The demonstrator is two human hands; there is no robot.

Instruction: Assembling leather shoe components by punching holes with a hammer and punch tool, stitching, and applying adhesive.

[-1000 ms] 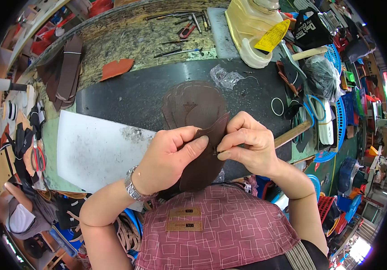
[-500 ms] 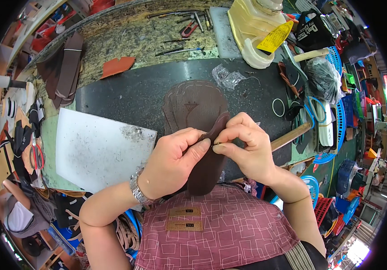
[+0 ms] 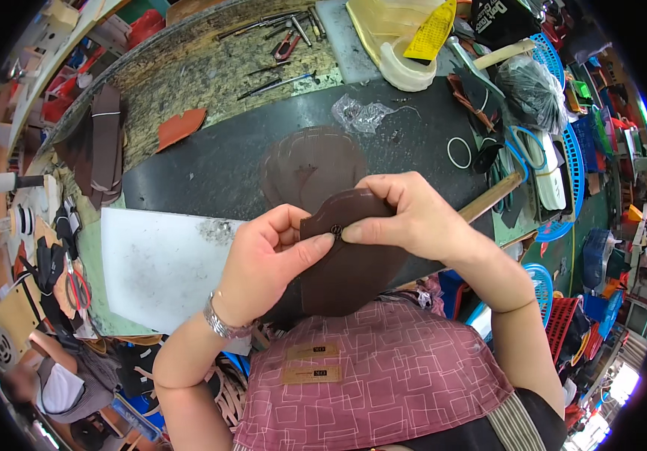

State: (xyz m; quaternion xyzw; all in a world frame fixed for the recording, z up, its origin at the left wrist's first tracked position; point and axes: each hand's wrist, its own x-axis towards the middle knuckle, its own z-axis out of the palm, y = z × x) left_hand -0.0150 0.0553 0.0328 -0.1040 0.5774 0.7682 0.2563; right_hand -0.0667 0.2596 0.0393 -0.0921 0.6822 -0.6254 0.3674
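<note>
Both hands grip a dark brown leather piece (image 3: 350,282), one at each side of its upper edge. A small round metal ornament (image 3: 336,231) sits on the leather between the two thumb tips. My left hand (image 3: 267,252) is closed, thumb on the front and curled fingers behind the edge. My right hand (image 3: 406,218) pinches the other side, its thumb beside the ornament and its fingers behind the leather. Just beyond the hands, a stack of similar brown leather pieces (image 3: 312,161) lies on the black mat (image 3: 210,161).
A white board (image 3: 162,263) lies at the left, more brown leather strips (image 3: 107,143) behind it. Hand tools (image 3: 286,45) and crumpled clear plastic (image 3: 365,113) are at the back. A hammer (image 3: 492,197) lies right. At far left, another person (image 3: 60,383) is partly visible.
The leather piece has turned so its front faces up, and the ornament now shows plainly. My right thumb has moved from pinching at the edge to lying flat beside it. The view has shifted slightly.
</note>
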